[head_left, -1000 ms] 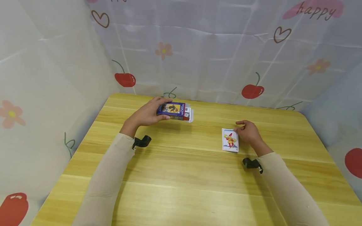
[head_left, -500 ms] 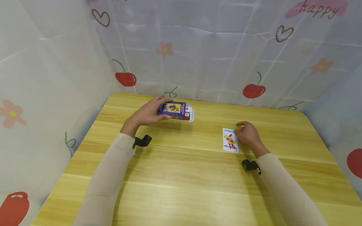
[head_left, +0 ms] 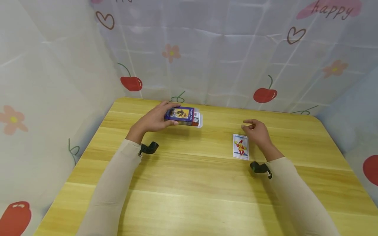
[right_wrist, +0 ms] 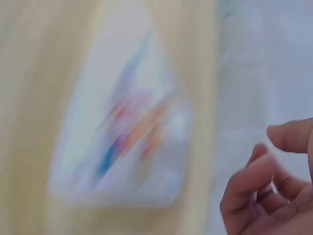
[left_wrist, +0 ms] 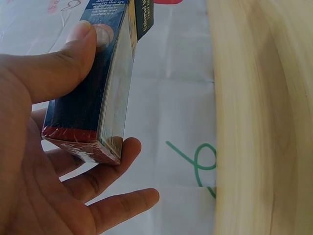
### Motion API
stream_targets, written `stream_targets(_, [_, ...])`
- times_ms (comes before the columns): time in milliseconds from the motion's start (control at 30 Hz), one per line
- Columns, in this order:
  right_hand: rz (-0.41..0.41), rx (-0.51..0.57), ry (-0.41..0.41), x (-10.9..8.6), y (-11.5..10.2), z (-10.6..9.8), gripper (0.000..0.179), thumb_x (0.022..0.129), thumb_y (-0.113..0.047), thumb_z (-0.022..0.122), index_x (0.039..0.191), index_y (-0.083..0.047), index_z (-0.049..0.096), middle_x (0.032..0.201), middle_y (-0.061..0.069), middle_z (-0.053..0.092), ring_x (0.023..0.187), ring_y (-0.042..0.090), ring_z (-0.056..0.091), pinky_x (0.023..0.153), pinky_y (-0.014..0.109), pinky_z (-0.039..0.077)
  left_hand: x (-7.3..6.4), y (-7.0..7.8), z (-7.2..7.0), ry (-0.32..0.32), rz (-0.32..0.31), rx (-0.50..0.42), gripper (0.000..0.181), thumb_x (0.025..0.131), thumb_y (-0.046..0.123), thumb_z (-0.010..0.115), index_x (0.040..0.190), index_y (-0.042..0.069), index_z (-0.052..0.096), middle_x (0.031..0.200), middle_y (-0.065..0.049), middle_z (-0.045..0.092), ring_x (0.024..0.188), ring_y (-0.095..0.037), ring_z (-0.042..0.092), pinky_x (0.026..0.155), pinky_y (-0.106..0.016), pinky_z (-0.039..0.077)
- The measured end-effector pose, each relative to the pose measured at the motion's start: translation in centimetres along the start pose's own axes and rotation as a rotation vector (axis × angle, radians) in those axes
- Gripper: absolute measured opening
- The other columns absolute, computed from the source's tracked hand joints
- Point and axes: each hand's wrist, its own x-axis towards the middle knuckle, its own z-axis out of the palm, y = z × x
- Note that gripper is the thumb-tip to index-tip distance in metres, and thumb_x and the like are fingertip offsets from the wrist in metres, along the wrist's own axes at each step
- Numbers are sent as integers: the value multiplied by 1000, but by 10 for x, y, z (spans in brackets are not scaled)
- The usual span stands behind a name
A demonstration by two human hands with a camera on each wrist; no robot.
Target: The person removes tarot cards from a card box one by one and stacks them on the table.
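Observation:
My left hand (head_left: 157,116) grips a blue tarot card box (head_left: 179,113) above the far part of the table, thumb on the near side and fingers round the far side. The box's end flap stands open at the right, and cards (head_left: 196,118) show in its mouth. In the left wrist view the thumb presses the dark box (left_wrist: 80,105), with fingers behind and under it. A small stack of cards (head_left: 241,147) lies face up on the table, a red and yellow figure on top. Just beyond it hovers my right hand (head_left: 259,132), fingers loosely bent and holding nothing.
The wooden table (head_left: 189,190) has its far edge against a white curtain (head_left: 206,65) printed with cherries and flowers. Similar curtains hang at the left and right. A black wrist camera (head_left: 149,147) sits by the left cuff, another camera (head_left: 260,167) by the right.
My right hand was at the top right corner of the cards and has lifted off, moving slightly away toward the far edge. The card stack has shifted a little. The left hand stays with the box.

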Motion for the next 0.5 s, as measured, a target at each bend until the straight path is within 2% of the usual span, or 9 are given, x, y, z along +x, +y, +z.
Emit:
stream_targets(100, [-74,175,-37,-3,-27,2,40,101,-31,56,130,-4,61,97,9,55,60,10,44,53,31,46,0,1,0,0,-3,-2,71,90,35,72,152,21,39,145,-13,41,123,-29,47,104,-52,41])
stream_targets(233, [-152,342,-121,-7,-65,12,35,101,-31,57,125,-7,62,93,5,58,60,9,43,52,29,44,0,0,1,4,-6,-5,72,90,35,72,152,23,38,145,-13,42,123,-29,47,104,-51,41])
stream_targets(367, [-156,476,-212,-11,-94,25,31,100,-25,58,125,-7,61,90,-1,64,65,14,47,52,27,43,1,1,1,7,3,-11,72,90,36,72,152,21,39,144,-14,42,123,-29,47,105,-51,41])
stream_targets(433, [-140,500,-245,-12,-103,32,29,101,-21,57,126,-7,60,90,-3,66,66,15,49,52,26,43,1,1,2,7,8,-16,72,89,35,73,152,20,39,144,-15,42,123,-29,47,105,-51,41])
stream_targets(500, [-122,498,-269,-13,-109,40,28,102,-17,54,127,-6,59,95,3,69,68,18,52,52,27,44,2,2,3,6,12,-20,72,90,34,72,152,19,39,144,-15,42,123,-30,47,105,-52,41])
